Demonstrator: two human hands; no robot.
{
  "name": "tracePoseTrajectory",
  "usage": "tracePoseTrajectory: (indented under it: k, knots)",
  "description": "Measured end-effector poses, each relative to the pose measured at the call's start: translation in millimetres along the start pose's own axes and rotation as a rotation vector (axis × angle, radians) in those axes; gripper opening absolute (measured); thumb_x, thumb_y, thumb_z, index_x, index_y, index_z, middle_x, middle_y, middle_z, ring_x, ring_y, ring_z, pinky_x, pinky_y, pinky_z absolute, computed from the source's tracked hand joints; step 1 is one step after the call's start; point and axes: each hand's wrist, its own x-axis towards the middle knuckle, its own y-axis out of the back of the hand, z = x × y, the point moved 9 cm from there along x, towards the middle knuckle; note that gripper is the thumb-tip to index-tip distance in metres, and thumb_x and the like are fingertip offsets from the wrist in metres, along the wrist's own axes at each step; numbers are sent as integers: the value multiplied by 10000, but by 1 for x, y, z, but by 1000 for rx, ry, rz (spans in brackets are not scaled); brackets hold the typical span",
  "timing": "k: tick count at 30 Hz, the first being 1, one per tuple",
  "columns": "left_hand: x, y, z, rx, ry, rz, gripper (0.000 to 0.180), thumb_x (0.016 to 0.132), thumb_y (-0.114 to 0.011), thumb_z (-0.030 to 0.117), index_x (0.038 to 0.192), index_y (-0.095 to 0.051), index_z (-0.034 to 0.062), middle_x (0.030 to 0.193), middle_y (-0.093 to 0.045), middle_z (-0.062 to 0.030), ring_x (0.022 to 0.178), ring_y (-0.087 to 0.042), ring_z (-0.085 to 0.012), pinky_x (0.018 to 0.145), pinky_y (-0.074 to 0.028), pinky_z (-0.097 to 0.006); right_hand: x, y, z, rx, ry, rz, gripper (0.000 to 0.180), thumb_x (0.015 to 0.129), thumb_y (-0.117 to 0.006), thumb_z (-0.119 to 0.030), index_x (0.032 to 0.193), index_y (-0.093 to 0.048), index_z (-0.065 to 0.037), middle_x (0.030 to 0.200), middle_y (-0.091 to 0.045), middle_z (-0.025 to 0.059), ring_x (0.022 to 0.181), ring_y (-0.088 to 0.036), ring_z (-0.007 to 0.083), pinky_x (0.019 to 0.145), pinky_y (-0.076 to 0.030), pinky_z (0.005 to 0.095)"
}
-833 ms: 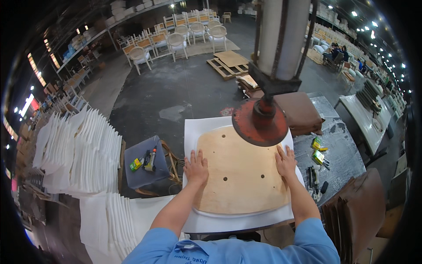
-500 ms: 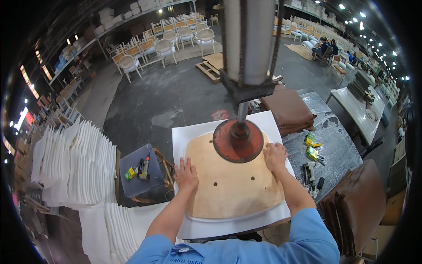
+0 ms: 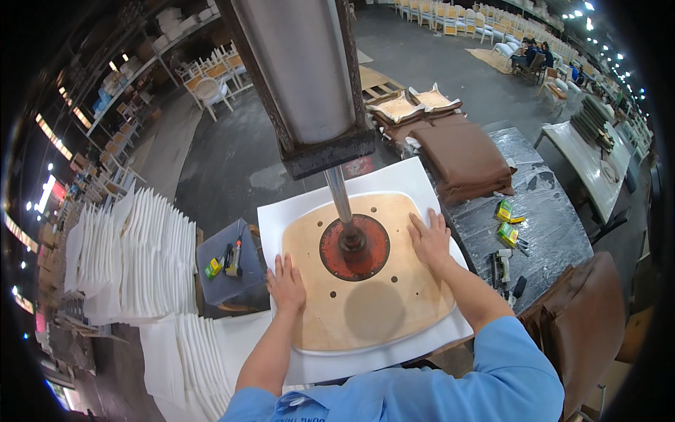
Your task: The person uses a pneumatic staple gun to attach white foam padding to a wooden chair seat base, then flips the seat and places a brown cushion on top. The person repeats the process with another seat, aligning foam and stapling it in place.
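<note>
A pale plywood seat panel (image 3: 316, 260) with several holes lies on a white foam sheet (image 3: 320, 366) that sticks out around it. My left hand (image 3: 287, 287) rests with fingers stretched along the panel's left edge, partly over the foam. My right hand (image 3: 430, 243) lies spread on the panel's right edge. Neither hand grips anything. Between them a round red press plate (image 3: 355, 250) on a metal rod (image 3: 339, 193) sits over the panel's upper middle, seemingly against the wood. A big cylinder (image 3: 302, 77) stands above the rod.
Stacked white foam sheets (image 3: 130, 260) stand at left, beside a bluish bin (image 3: 228, 271) holding tools. At right, a plastic-covered table (image 3: 548, 218) carries brown padded covers (image 3: 460, 158), small yellow-green boxes (image 3: 506, 232) and a staple gun (image 3: 501, 267). More brown covers (image 3: 583, 309) hang nearer.
The red press plate has come down toward the panel, with more rod showing. My view has shifted, so the cylinder appears farther left. Both hands stay on the panel's edges.
</note>
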Motion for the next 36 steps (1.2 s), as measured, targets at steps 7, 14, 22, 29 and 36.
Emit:
tracePoseTrajectory:
  k: [7,14,22,29,36]
  knots:
    - [-12,-3,-2,1,97,-14,613,1197,-372,455,1781,-372,270,1876,-279,-56,1681,-248,-505,1323,-233,-679,10,-1,-8,-15,33,-24,522,1167,-480,-530,1651,-592,-370,1799,-359,223,1645,-293,517,1297,-241,692]
    - [-23,-5,2,16,103,36,613,1189,-379,428,1772,-395,238,1868,-304,-53,1697,-209,-502,1339,-165,-711,20,0,-11,-26,89,-31,529,1155,-504,-512,1650,-600,-352,1799,-362,225,1643,-300,516,1282,-253,710]
    - [-31,-7,10,135,-57,153,604,1164,-434,331,1718,-472,93,1851,-339,-69,1714,-190,-474,1381,-85,-663,17,-6,-19,-82,171,-32,556,1160,-485,-486,1660,-590,-265,1799,-340,233,1661,-249,527,1290,-197,784]
    - [-32,-17,22,130,-246,210,569,1140,-483,268,1641,-543,5,1777,-446,-167,1673,-320,-465,1392,-179,-580,17,-16,-25,-122,199,-85,572,1171,-460,-445,1652,-577,-157,1796,-318,227,1675,-201,525,1285,-193,797]
    - [-40,-31,32,-183,-305,48,588,1137,-503,268,1670,-499,20,1791,-391,-227,1691,-297,-429,1395,-187,-560,-3,-23,-45,-235,507,-8,609,1118,-566,-355,1630,-548,-26,1782,-321,281,1673,-238,513,1313,-187,753]
